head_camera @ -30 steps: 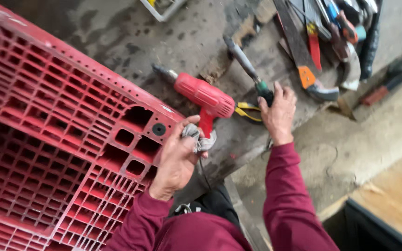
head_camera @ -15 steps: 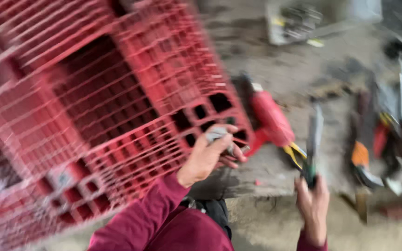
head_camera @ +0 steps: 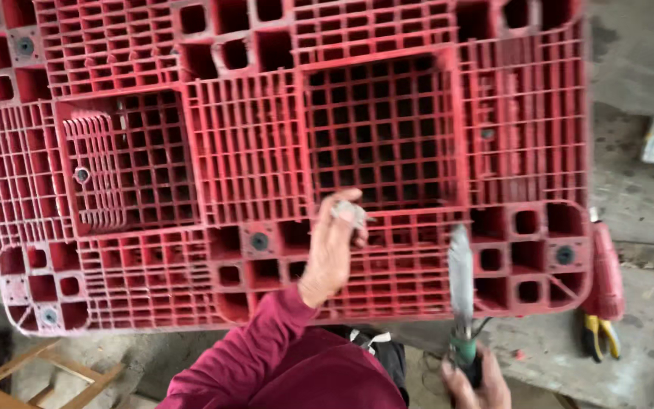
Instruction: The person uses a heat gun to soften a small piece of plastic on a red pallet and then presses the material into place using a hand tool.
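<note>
The red plastic pallet (head_camera: pixel 266 151) lay underside up across the workbench (head_camera: pixel 645 341), ribs and bolt sockets exposed — presumably so its fittings could be reached. The left hand (head_camera: pixel 334 246) was closed around a small grey wad (head_camera: pixel 348 212), likely a rag or glove, pinched at the fingertips over the pallet's near edge at 12 o'clock from the wrist. The right hand (head_camera: pixel 474 382) gripped the green handle of a soldering-iron-like tool (head_camera: pixel 461 284), blade pointing to 12 o'clock, tip against the ribs just right of the left hand. At 3 o'clock — a red power tool (head_camera: pixel 605 265) and yellow-handled pliers (head_camera: pixel 598 335) lay part-hidden beside the pallet.
</note>
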